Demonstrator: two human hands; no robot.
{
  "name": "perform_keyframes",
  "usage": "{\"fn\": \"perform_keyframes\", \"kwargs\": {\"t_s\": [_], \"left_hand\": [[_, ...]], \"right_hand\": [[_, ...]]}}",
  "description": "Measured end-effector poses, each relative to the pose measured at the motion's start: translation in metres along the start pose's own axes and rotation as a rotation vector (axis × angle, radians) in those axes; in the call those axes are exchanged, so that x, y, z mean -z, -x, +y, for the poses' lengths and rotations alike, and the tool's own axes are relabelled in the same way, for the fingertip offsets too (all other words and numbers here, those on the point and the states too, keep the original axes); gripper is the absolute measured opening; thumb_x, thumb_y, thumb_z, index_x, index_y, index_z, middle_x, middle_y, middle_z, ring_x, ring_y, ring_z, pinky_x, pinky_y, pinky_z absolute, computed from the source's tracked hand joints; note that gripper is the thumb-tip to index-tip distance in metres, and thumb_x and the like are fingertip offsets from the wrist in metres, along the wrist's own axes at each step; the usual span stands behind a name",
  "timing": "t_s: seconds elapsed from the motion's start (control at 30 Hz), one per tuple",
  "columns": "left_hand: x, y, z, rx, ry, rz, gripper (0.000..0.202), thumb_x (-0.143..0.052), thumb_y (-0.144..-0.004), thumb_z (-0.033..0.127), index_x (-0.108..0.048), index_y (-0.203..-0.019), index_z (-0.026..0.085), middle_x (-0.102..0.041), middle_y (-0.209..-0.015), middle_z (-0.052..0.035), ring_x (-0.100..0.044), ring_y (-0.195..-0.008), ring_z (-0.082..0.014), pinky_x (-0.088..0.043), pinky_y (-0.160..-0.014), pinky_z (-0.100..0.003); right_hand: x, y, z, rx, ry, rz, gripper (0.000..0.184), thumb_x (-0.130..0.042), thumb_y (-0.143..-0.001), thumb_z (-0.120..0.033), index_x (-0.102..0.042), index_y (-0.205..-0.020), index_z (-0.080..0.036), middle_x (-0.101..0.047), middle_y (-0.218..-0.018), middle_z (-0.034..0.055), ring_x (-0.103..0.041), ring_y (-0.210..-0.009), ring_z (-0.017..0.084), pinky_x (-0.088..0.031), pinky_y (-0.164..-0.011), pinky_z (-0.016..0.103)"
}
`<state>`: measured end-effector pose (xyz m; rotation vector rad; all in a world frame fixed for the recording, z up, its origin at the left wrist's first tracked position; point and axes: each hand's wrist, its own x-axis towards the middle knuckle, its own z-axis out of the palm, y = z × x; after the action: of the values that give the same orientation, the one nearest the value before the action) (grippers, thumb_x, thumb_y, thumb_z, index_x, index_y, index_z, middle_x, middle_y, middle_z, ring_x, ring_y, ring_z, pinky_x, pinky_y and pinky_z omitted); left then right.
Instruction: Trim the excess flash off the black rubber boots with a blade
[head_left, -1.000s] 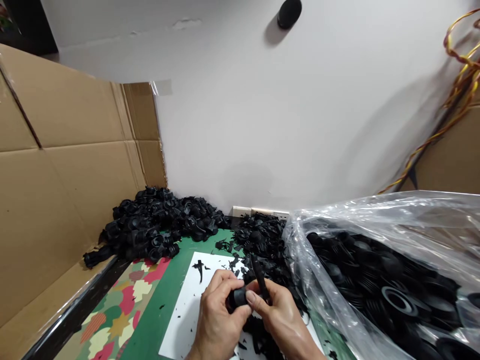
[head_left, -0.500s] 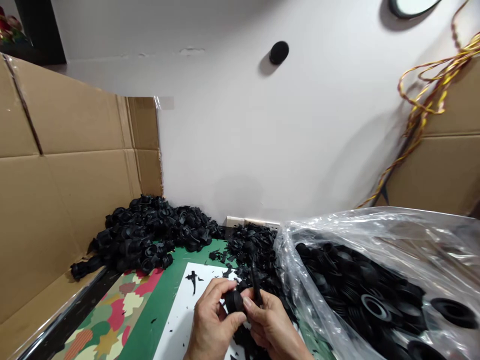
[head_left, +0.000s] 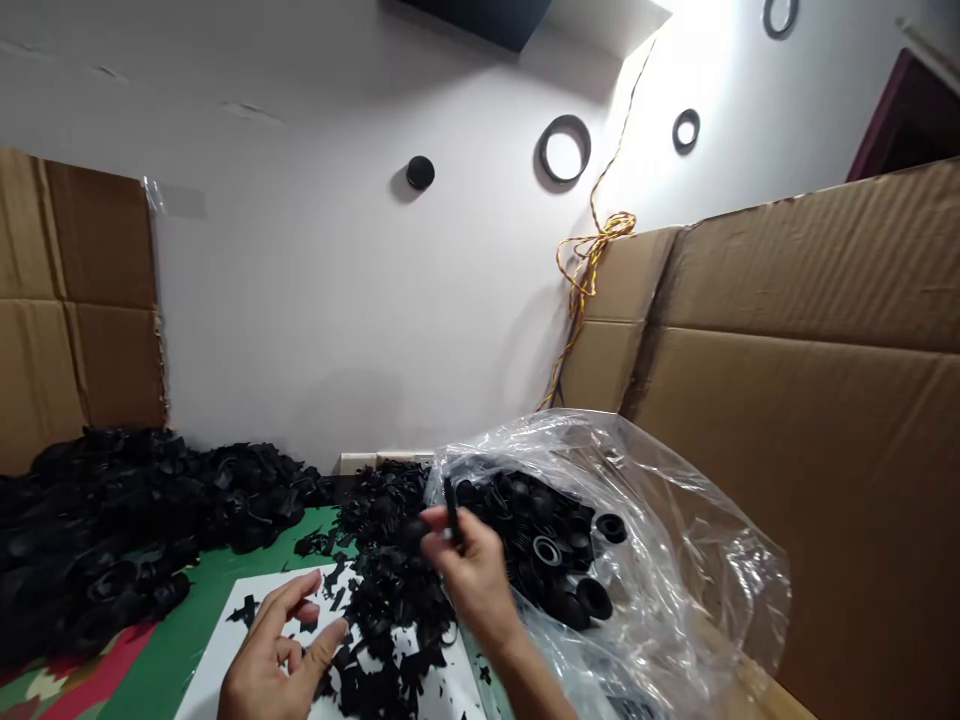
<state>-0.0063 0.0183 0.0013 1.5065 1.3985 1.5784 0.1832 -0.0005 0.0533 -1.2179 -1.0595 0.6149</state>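
Note:
My left hand [head_left: 281, 650] hovers over the white sheet [head_left: 217, 650], its thumb and fingers apart and nothing between them. Raised beside the clear plastic bag [head_left: 675, 500], my right hand [head_left: 472, 565] grips a slim black stick-like tool [head_left: 451, 508] that points upward. A dark round rubber part [head_left: 411, 535] shows at the right fingertips; against the dark scraps I cannot tell if it is held. Black rubber scraps [head_left: 390, 600] lie thick between the hands. Inside the bag is a heap of black ribbed rubber parts [head_left: 536, 520].
At the left rises a large pile of black rubber pieces [head_left: 150, 500] on a green mat [head_left: 217, 575]. Cardboard panels [head_left: 810, 420] stand at both sides. Behind is a white wall [head_left: 337, 280] with a hanging yellow-brown cord [head_left: 592, 260].
The view has swung right. My hands have parted: the left has let go of the round black rubber part and opened, while the right has moved toward the bag with the black tool.

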Motion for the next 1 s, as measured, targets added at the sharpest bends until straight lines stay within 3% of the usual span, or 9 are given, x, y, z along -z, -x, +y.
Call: {"fn": "perform_keyframes", "kwargs": {"t_s": [0.1, 0.2, 0.27, 0.43, 0.57, 0.67, 0.77, 0.83, 1.0], "left_hand": [[0.003, -0.006, -0.002, 0.106, -0.016, 0.016, 0.062, -0.069, -0.049, 0.066, -0.069, -0.091, 0.02, -0.066, -0.07, -0.0014, -0.047, -0.04, -0.0123, -0.046, -0.042, -0.028], [0.003, -0.014, -0.006, 0.188, 0.015, 0.027, 0.059, -0.07, -0.042, 0.065, -0.07, -0.078, 0.019, -0.072, -0.075, -0.0071, -0.061, -0.058, -0.0215, -0.051, -0.05, -0.03], [0.002, -0.016, -0.009, 0.202, 0.009, 0.008, 0.055, -0.07, -0.041, 0.062, -0.07, -0.074, 0.019, -0.073, -0.079, -0.0086, -0.064, -0.066, -0.0246, -0.052, -0.054, -0.032], [-0.001, -0.013, -0.02, 0.065, -0.08, -0.122, 0.035, -0.068, -0.053, 0.051, -0.071, -0.075, 0.023, -0.075, -0.079, -0.0049, -0.066, -0.07, -0.0257, -0.053, -0.056, -0.03], [-0.003, -0.013, -0.018, 0.057, -0.076, -0.117, 0.031, -0.068, -0.053, 0.048, -0.072, -0.071, 0.023, -0.076, -0.076, -0.0048, -0.068, -0.071, -0.0262, -0.054, -0.06, -0.031], [0.001, -0.019, -0.009, 0.023, -0.072, -0.066, 0.033, -0.064, -0.056, 0.049, -0.07, -0.07, 0.02, -0.074, -0.073, -0.0064, -0.067, -0.07, -0.0254, -0.053, -0.067, -0.034], [0.016, -0.028, -0.002, 0.017, -0.148, -0.046, 0.037, -0.057, -0.064, 0.049, -0.068, -0.077, 0.017, -0.072, -0.073, -0.0071, -0.065, -0.068, -0.0237, -0.052, -0.063, -0.033], [0.031, -0.032, 0.002, 0.007, -0.23, -0.081, 0.034, -0.054, -0.067, 0.045, -0.068, -0.079, 0.017, -0.072, -0.073, -0.0062, -0.065, -0.068, -0.0227, -0.051, -0.063, -0.031], [0.065, -0.02, 0.01, -0.01, -0.493, -0.365, 0.015, -0.063, -0.06, 0.029, -0.069, -0.072, 0.022, -0.069, -0.067, -0.0003, -0.063, -0.065, -0.0213, -0.045, -0.063, -0.029]], "right_hand": [[0.053, -0.023, -0.006, 0.081, 0.18, 0.284, 0.036, -0.058, -0.073, -0.039, -0.062, -0.101, -0.016, -0.067, -0.092, 0.0077, -0.059, -0.088, 0.025, -0.044, -0.081, 0.037], [0.105, -0.049, 0.0, 0.059, 0.371, 0.476, 0.036, -0.056, -0.077, -0.031, -0.059, -0.108, -0.012, -0.06, -0.112, 0.0156, -0.051, -0.109, 0.033, -0.036, -0.093, 0.045], [0.13, -0.064, 0.007, -0.009, 0.478, 0.465, 0.028, -0.061, -0.078, -0.026, -0.062, -0.102, -0.012, -0.063, -0.106, 0.0157, -0.054, -0.106, 0.035, -0.039, -0.091, 0.048], [0.161, -0.073, 0.014, -0.09, 0.615, 0.325, 0.029, -0.057, -0.089, -0.028, -0.057, -0.116, -0.018, -0.058, -0.12, 0.0071, -0.061, -0.096, 0.021, -0.053, -0.078, 0.039], [0.177, -0.045, 0.01, -0.057, 0.59, 0.339, 0.017, -0.061, -0.078, -0.025, -0.071, -0.087, -0.016, -0.072, -0.083, 0.0061, -0.065, -0.084, 0.025, -0.049, -0.075, 0.035], [0.19, -0.016, 0.009, -0.049, 0.526, 0.347, 0.027, -0.059, -0.071, -0.036, -0.073, -0.082, -0.015, -0.069, -0.059, 0.0038, -0.064, -0.061, 0.024, -0.047, -0.056, 0.032], [0.193, 0.006, 0.011, -0.064, 0.478, 0.349, 0.042, -0.061, -0.064, -0.052, -0.075, -0.082, -0.016, -0.059, -0.043, 0.001, -0.052, -0.041, 0.019, -0.036, -0.04, 0.029], [0.181, 0.018, 0.014, -0.055, 0.457, 0.25, 0.04, -0.064, -0.064, -0.053, -0.075, -0.082, -0.019, -0.06, -0.045, 0.0014, -0.053, -0.044, 0.019, -0.039, -0.043, 0.029], [0.1, 0.054, 0.022, 0.151, 0.411, -0.379, 0.017, -0.063, -0.071, -0.038, -0.075, -0.073, -0.027, -0.07, -0.07, 0.0054, -0.064, -0.064, 0.023, -0.049, -0.06, 0.03]]}}
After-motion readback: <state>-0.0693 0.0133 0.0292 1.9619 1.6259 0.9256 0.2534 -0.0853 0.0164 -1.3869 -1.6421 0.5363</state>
